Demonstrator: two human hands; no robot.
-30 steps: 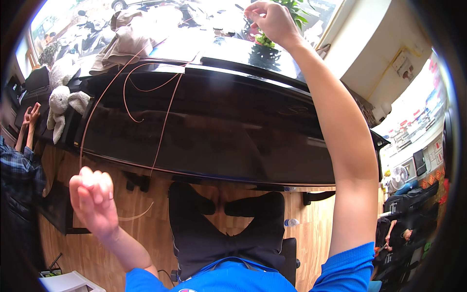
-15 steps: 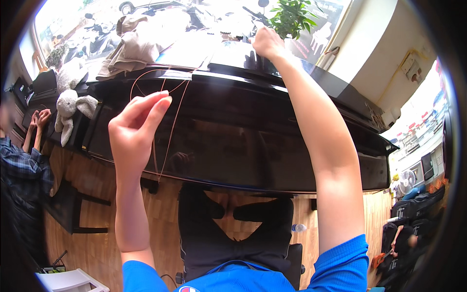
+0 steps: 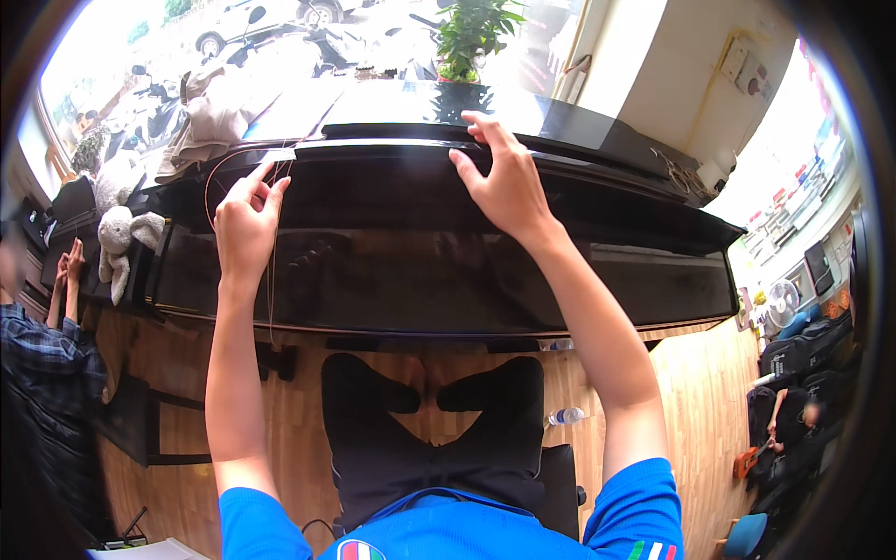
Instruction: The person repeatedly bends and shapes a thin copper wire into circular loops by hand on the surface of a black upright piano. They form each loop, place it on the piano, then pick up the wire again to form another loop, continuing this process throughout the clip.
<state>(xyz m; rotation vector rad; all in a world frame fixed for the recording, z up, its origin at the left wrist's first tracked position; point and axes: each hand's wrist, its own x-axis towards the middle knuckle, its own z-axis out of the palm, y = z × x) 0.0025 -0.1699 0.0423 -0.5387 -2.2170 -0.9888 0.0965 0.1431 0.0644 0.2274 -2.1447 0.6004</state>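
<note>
In my left hand, thumb and forefinger pinch a thin brown cord. Part of the cord loops out to the left, and strands hang below the fingers in front of a glossy black upright piano. My right hand is raised over the piano's top edge, its fingers apart and nothing between them. Close to the left hand, a small white paper-like piece lies at the top edge; whether the cord touches it I cannot tell.
A potted plant and a beige cloth rest by the window. A grey plush rabbit sits at left, near a seated person in a plaid shirt. A plastic bottle lies on the wooden floor.
My right hand has come back from beside the plant toward the piano's front edge, and its fingers have opened. The left hand has lowered slightly, still pinching the cord. The view has shifted.
</note>
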